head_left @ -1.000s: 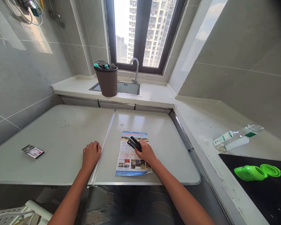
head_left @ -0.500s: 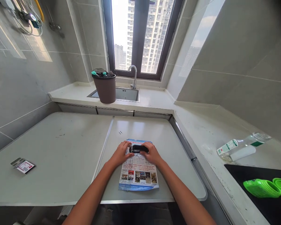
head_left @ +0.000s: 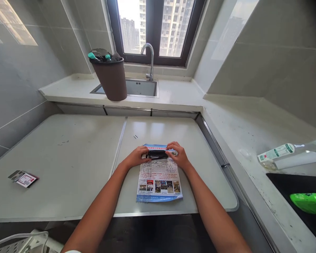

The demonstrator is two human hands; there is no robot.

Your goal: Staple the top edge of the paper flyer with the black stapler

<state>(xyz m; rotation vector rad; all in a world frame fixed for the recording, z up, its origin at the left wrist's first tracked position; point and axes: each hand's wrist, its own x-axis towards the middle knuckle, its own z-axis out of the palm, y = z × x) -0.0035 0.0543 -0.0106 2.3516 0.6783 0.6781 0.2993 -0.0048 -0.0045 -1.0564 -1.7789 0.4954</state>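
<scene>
A black stapler (head_left: 158, 154) lies crosswise over the upper part of a printed paper flyer (head_left: 159, 175) on the pale table. My left hand (head_left: 135, 156) is closed around the stapler's left end, thumb on the near side. At its right end, my right hand (head_left: 178, 154) pinches it between thumb and fingers, with the other fingers raised and curled. Beyond the flyer's top left corner lie small thin metal strips (head_left: 135, 136), which look like staples. The stapler's underside is hidden.
Far left on the table (head_left: 81, 189) is a small labelled package (head_left: 25, 179). A brown bin (head_left: 110, 79) stands by the sink (head_left: 142, 88) and faucet (head_left: 151, 61). On the right counter are a clear bottle (head_left: 279, 154) and a bright green item (head_left: 309, 203).
The view has tilted down and shifted. My right hand has moved to the stapler's right end, its fingers lifting and curling. The stapler looks turned a little, and my left hand still holds it.
</scene>
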